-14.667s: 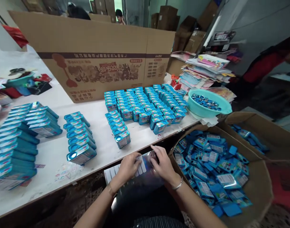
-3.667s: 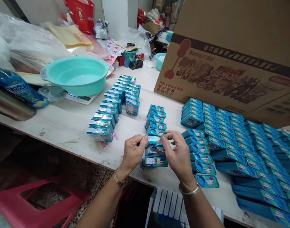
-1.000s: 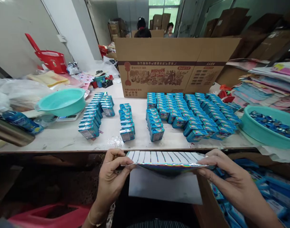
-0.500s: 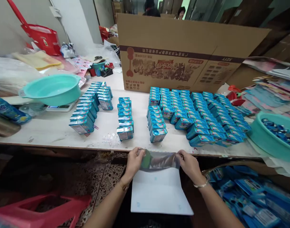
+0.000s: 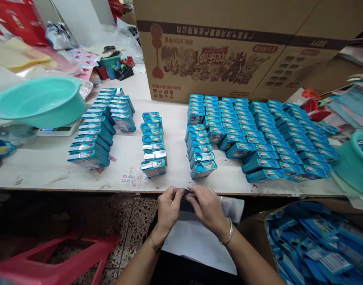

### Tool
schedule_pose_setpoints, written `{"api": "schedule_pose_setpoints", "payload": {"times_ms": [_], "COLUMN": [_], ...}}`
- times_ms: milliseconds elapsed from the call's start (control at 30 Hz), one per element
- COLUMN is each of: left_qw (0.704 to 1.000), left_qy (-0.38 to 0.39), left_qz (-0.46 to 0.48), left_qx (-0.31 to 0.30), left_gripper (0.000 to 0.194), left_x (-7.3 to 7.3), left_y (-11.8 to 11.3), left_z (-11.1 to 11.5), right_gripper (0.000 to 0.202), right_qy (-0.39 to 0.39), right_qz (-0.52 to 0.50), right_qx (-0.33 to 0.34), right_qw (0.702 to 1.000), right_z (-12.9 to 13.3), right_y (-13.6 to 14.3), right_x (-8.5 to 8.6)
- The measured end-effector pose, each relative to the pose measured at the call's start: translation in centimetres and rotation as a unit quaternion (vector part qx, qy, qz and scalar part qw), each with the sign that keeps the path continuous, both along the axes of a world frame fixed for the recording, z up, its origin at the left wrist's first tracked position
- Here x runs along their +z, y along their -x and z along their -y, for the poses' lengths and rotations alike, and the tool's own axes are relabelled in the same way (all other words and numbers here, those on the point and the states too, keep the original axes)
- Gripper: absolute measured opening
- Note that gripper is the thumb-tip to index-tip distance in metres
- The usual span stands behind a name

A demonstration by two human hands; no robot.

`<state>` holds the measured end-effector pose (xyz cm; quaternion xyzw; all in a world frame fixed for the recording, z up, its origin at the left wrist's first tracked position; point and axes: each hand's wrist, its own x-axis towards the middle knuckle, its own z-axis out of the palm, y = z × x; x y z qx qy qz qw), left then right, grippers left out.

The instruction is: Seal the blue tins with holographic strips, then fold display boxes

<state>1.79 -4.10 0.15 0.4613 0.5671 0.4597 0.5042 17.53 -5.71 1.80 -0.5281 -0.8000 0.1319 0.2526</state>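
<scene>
My left hand is closed, thumb and forefinger pinching the upper edge of a white sheet with clear, shiny film. My right hand is drawn in close beside it, fingers bent and pinching at the same edge; the exact spot is hidden by the fingers. The sheet's white lower part hangs down over my lap, partly behind my right forearm. Just beyond my hands, on the table, stand a short row of blue cartons and another row of blue cartons.
A large block of blue cartons stands on the right, more cartons on the left. A cardboard box rises behind. Turquoise basins flank the table. Below are a red stool and a box of flat blue packaging.
My right hand has moved left, from the sheet's right corner to beside my left hand. The film now sticks out to the right behind it. The view has tilted down and come closer.
</scene>
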Motion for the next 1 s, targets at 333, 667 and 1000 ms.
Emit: {"api": "schedule_pose_setpoints", "payload": {"times_ms": [333,667,1000], "left_qw": [0.962,0.99,0.984], "left_qy": [0.117,0.083,0.11], "left_qz": [0.215,0.104,0.137], "left_qx": [-0.125,-0.054,-0.041], "left_gripper": [0.048,0.047,0.047], "left_x": [1.4,1.3,0.3], "left_y": [0.2,0.2,-0.2], "left_z": [0.4,1.7,1.8], "right_gripper": [0.017,0.035,0.034], "right_qy": [0.235,-0.093,-0.166], "right_qz": [-0.091,0.0,0.011], "right_qx": [0.056,0.029,0.035], "right_qw": [0.966,0.995,0.986], "right_z": [-2.2,0.6,1.4], "right_y": [-3.7,-0.9,-1.4], "right_x": [1.9,0.4,-0.3]}}
